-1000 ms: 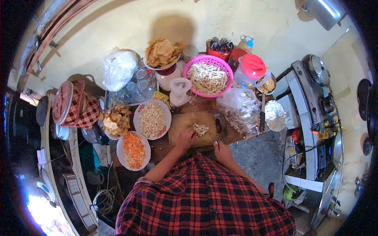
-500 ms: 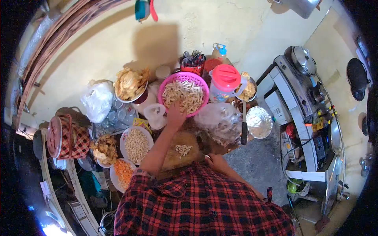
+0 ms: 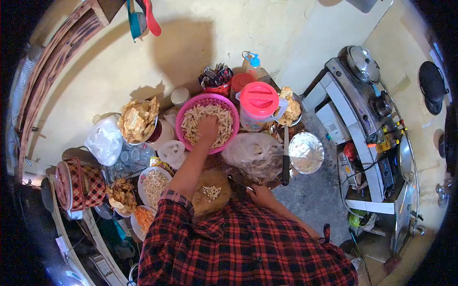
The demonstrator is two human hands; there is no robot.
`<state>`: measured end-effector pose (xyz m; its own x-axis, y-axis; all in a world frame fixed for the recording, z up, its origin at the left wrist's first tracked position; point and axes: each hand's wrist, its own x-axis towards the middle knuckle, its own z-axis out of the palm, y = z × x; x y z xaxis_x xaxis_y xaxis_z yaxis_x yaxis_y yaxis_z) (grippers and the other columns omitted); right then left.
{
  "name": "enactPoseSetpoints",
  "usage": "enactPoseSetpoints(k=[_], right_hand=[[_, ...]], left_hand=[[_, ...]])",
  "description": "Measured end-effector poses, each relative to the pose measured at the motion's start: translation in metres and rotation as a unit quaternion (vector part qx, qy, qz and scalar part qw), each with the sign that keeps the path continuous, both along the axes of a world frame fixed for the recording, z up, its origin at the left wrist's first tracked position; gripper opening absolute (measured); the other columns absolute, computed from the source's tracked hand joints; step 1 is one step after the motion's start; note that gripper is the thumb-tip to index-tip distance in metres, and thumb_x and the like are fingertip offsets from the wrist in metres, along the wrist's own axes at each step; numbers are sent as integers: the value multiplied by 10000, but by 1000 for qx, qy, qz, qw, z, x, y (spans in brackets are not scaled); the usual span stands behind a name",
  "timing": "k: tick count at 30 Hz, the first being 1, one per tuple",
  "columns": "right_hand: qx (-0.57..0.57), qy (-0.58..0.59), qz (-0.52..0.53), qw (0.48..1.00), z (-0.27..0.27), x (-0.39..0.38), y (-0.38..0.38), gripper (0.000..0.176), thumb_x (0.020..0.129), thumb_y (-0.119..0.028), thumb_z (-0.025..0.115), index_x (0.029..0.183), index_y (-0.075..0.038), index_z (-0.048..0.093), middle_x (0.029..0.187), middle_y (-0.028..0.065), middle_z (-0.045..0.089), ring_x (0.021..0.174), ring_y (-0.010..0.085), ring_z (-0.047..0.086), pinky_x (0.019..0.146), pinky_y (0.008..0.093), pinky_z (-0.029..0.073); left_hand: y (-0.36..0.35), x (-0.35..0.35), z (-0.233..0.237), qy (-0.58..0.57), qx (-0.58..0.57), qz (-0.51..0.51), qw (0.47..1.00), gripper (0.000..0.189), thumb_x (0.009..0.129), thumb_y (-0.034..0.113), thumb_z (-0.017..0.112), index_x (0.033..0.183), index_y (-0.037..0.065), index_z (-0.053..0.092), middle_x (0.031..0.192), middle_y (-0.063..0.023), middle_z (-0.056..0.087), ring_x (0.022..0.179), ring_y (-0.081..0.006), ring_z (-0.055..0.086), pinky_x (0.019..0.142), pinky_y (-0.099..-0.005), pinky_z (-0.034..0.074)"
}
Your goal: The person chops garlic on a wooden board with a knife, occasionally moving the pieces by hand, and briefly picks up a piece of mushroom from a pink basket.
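My left hand reaches into a pink plastic basket full of pale cut strips. Its fingers are down among the strips and mostly hidden, so their grip cannot be made out. Low by my body, my right hand is closed round a knife, whose dark blade points left toward the round wooden chopping board. A small heap of diced pale pieces lies on that board, between my two arms.
Left of the board are plates of diced pieces and orange shreds. A red-lidded jug, a plastic bag, a large black-handled knife and a foil-covered bowl stand to the right. A stove is further right.
My left hand has moved from the basket's near rim to deeper among the strips. The whole view has shifted, with the table things appearing further left. My right hand stays low by the board.
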<state>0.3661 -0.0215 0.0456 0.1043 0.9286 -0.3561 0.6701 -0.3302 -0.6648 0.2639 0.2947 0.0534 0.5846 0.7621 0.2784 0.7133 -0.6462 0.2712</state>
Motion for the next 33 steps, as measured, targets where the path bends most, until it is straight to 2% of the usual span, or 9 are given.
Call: enactPoseSetpoints(k=[1,4,14,17,21,24,27,29,33], right_hand=[[24,1,-1,1000,1,-1,2,374,871,-349,447,972,-6,557,788,242,595,768,424,564,679,492,433],[0,14,18,1000,-1,-7,9,378,871,-352,444,922,5,559,771,245,588,762,426,559,668,495,428],[-23,45,225,973,-29,-64,12,411,898,-356,394,887,23,554,753,258,571,756,423,557,665,487,428],[-40,71,254,964,-18,-84,10,423,905,-351,378,880,30,560,755,262,571,743,427,557,672,492,429],[-12,-15,155,988,-29,-100,-2,412,907,-332,374,880,35,560,760,259,579,745,436,553,681,502,428],[0,-38,87,996,-30,-105,-8,407,908,-329,368,888,32,553,759,268,578,752,442,550,683,512,421],[12,-41,61,997,-22,-113,-10,402,909,-333,363,882,27,539,747,281,572,741,452,547,667,526,415],[20,-37,49,998,-10,-121,-11,397,909,-335,361,876,22,530,737,288,568,726,458,545,651,534,413],[-11,-63,57,996,-16,-134,-14,360,907,-320,377,890,19,496,704,284,567,689,466,547,606,544,418]], left_hand=[[-5,-6,4,-66,67,-17,995,170,719,121,599,886,94,617,850,-103,591,855,-298,541,769,-408,439],[-27,-25,18,-219,27,4,975,171,709,88,613,879,76,628,850,-107,584,834,-292,541,752,-399,441],[-169,-177,23,-326,-191,84,922,207,677,57,686,878,32,644,780,-101,592,664,-196,577,617,-279,460],[-196,-212,-4,-300,-191,148,923,197,680,67,688,868,26,646,761,-99,592,637,-199,573,610,-289,459],[-224,-231,-19,-243,-218,194,925,189,675,81,698,851,31,650,744,-104,590,625,-206,576,595,-300,457],[-237,-227,-31,-281,-198,180,922,182,676,113,701,840,44,658,736,-107,590,625,-223,575,583,-317,453],[-246,-223,-40,-210,-246,173,930,169,694,140,684,837,54,661,729,-106,585,639,-253,577,584,-341,454],[-247,-224,-62,-149,-137,94,975,147,713,156,660,821,57,662,724,-106,579,656,-280,573,592,-366,459],[-247,-225,-55,-146,-101,29,984,132,726,152,638,819,61,660,722,-98,575,690,-286,574,605,-379,465]])
